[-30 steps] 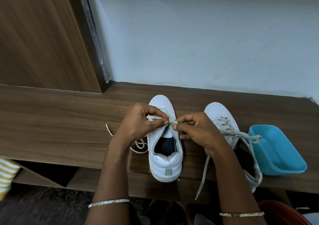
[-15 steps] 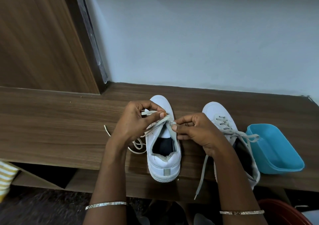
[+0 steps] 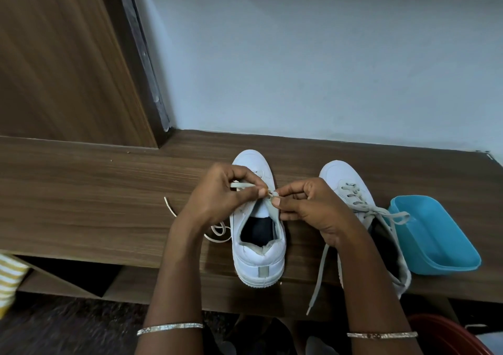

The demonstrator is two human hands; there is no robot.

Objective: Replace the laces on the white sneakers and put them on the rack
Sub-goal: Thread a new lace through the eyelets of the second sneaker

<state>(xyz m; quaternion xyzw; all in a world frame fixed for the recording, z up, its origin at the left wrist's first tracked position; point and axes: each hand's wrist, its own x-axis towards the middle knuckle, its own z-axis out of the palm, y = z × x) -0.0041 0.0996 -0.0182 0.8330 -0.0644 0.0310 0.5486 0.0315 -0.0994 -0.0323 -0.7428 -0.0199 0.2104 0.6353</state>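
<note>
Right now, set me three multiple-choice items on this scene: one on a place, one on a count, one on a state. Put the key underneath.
1. Where is the blue tub?
A) left of both sneakers
B) on the floor
C) right of the laced sneaker

2. How many sneakers stand on the wooden shelf?
A) one
B) two
C) three

3. The open sneaker is:
A) being laced
B) tied in a bow
C) tipped on its side

Key:
1. C, the tub sits by the laced sneaker's right flank.
2. B, only the pair stands there.
3. A, the left hand and right hand pinch its lace at the eyelets.
</note>
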